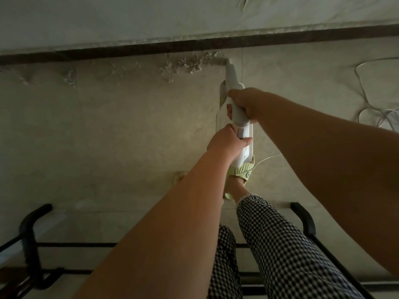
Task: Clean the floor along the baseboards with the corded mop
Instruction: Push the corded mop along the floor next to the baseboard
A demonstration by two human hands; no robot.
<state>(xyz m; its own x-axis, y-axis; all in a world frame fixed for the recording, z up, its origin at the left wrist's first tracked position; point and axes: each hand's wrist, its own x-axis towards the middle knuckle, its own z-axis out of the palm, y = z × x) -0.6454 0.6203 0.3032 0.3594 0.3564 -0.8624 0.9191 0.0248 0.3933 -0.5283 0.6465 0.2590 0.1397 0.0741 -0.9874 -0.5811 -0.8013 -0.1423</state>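
I have both hands on the white mop [234, 98], which points away from me toward the dark baseboard [151, 49], its far tip just beside a scatter of pale debris [187, 64] on the tiled floor [108, 126]. My right hand [246, 103] holds the upper body, fingers curled round it; my left hand [224, 142] holds the handle lower down, fingers wrapped and thumb lying across the top. A thin white cord [371, 91] lies looped on the floor to the right. My sandal [241, 171] shows beneath the handle, and black metal bars [30, 231] frame the near edge
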